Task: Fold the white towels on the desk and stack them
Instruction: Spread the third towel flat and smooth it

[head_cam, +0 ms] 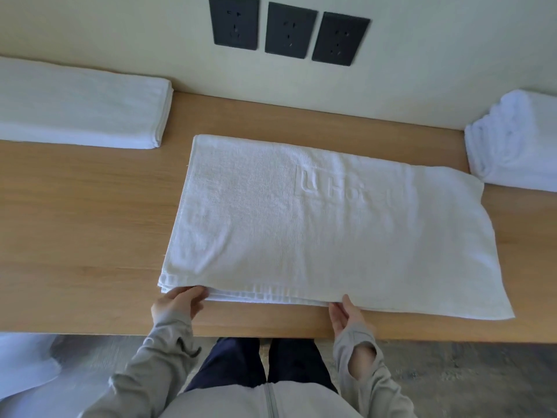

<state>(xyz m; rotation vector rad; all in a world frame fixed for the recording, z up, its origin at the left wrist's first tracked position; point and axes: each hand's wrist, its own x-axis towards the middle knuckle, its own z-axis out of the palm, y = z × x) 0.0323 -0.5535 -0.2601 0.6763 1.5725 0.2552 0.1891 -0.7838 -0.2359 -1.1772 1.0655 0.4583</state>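
Observation:
A white towel (316, 224) with an embossed logo lies folded in layers in the middle of the wooden desk (90, 236), its layered hem toward me. My left hand (177, 303) grips the hem near the towel's near-left corner. My right hand (345, 315) holds the same near edge further right, thumb up against the hem and fingers tucked under the cloth. A folded white towel (81, 107) lies flat at the back left. Another pile of folded white towels (515, 143) sits at the back right.
The desk stands against a pale wall with three black sockets (289, 30). The desk's front edge runs just below my hands. White cloth (24, 366) shows below the desk at the lower left. Bare wood lies between the middle towel and the left towel.

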